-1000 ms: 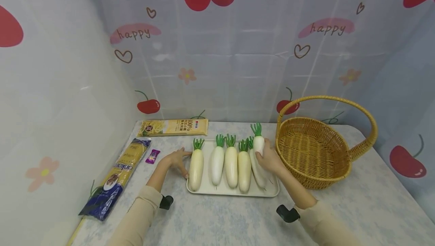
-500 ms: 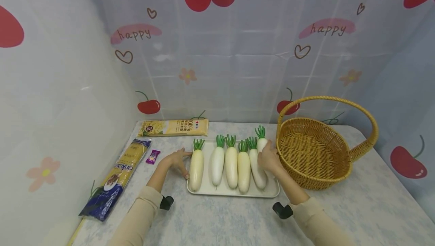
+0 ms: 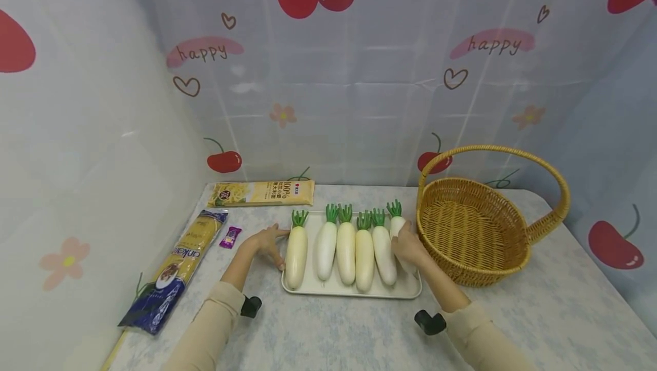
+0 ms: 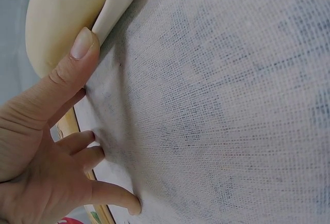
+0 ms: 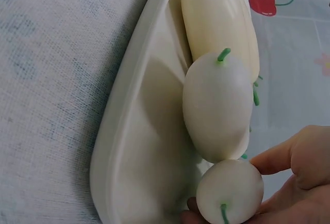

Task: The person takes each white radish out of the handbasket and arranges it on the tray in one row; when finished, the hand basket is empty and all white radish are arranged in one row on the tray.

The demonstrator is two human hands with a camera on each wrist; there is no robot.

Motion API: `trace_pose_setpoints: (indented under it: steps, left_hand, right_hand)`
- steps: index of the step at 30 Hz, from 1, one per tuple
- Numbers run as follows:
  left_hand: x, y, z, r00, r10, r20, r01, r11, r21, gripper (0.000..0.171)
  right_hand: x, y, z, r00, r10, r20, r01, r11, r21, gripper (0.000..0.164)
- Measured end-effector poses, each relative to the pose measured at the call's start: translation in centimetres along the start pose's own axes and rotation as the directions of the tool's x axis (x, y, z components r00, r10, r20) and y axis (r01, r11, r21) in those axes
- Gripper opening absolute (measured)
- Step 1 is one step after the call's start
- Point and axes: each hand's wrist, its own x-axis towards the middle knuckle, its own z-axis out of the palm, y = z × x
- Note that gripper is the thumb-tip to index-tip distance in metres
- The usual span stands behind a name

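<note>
Several white radishes with green tops lie side by side on a white tray. My right hand grips the rightmost radish over the tray's right end. In the right wrist view, thumb and fingers stand around that radish, which touches the neighbouring radish. At the tray's left edge is my left hand, beside the leftmost radish. The left wrist view has its thumb against the tray's rim, with the other fingers spread and resting on the tablecloth.
A wicker basket with a tall handle stands right of the tray, close to my right hand. Behind and left lie a yellow noodle packet, a blue and gold pasta packet and a small purple wrapped candy.
My right hand has moved the held radish rightward and down beside the others. The middle radishes have shifted slightly left. My left hand stays at the tray's edge.
</note>
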Motion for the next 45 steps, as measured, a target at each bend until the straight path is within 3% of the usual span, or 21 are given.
trace_pose_setpoints:
  steps: [10, 20, 29, 45]
  left_hand:
    - [0.2, -0.2, 0.1, 1.0, -0.003, -0.001, 0.003, 1.0, -0.002, 0.1]
    - [0.3, 0.1, 0.1, 1.0, 0.005, 0.007, -0.005, 1.0, -0.014, 0.099]
    - [0.3, 0.0, 0.1, 1.0, 0.002, -0.007, -0.002, 1.0, -0.004, 0.099]
    - [0.4, -0.2, 0.1, 1.0, 0.008, -0.019, -0.008, 1.0, 0.008, 0.098]
  right_hand:
    - [-0.3, 0.9, 1.1, 0.997, -0.055, -0.048, 0.052, 0.997, -0.052, 0.058]
    - [-0.6, 1.1, 1.2, 0.999, -0.027, -0.04, 0.026, 0.999, -0.025, 0.057]
    - [-1.0, 1.7, 1.1, 0.994, -0.069, -0.084, 0.069, 0.998, 0.0, 0.047]
    - [-1.2, 2.1, 0.8, 0.989, -0.121, -0.082, 0.121, 0.993, -0.003, 0.056]
